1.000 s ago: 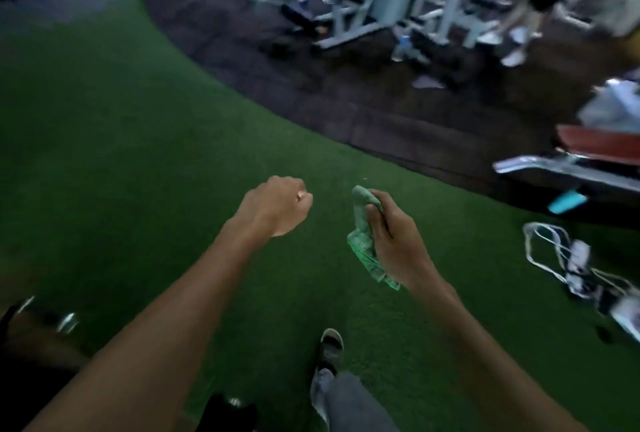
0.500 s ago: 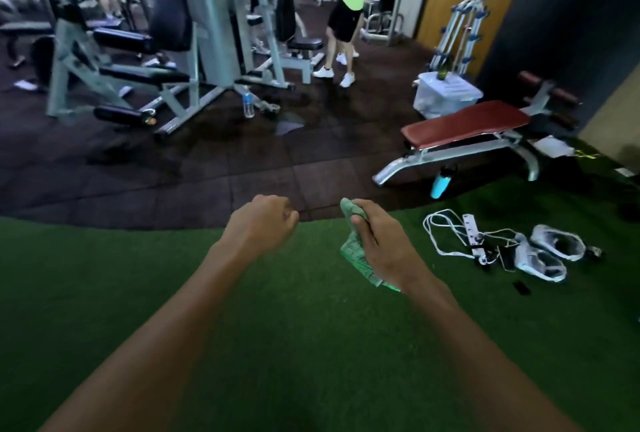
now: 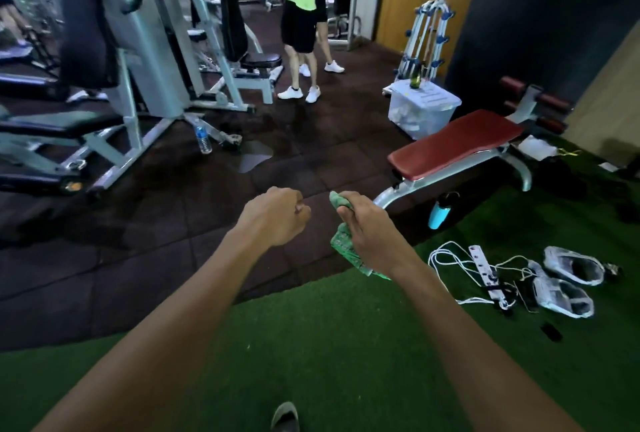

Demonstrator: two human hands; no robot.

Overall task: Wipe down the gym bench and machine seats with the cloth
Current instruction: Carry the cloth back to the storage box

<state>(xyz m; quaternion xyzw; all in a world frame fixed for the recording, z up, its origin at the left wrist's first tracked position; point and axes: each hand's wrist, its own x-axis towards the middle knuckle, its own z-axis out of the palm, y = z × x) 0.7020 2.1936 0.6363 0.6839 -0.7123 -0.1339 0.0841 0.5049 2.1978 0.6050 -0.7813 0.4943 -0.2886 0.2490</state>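
My right hand (image 3: 370, 232) grips a crumpled green cloth (image 3: 341, 248), which sticks out above and below the fist. My left hand (image 3: 277, 220) is a closed fist beside it, holding nothing. Both are held out over the edge between dark rubber floor and green turf. A red padded gym bench (image 3: 453, 146) on a silver frame stands ahead to the right, beyond my right hand. Grey weight machines with black seats (image 3: 261, 59) and a black pad (image 3: 59, 121) stand at the left and centre back.
Two people (image 3: 301, 26) stand at the back centre. A water bottle (image 3: 203, 137) and a wet patch (image 3: 254, 154) are on the floor. A blue bottle (image 3: 439, 215) stands under the bench. A power strip with cord (image 3: 485, 270) and white shoes (image 3: 561, 279) lie on the turf at right. A clear storage box (image 3: 420, 109) sits behind the bench.
My view has lifted from the turf to the gym room and moved closer to the red bench. Both hands keep their pose, the right still holding the cloth.
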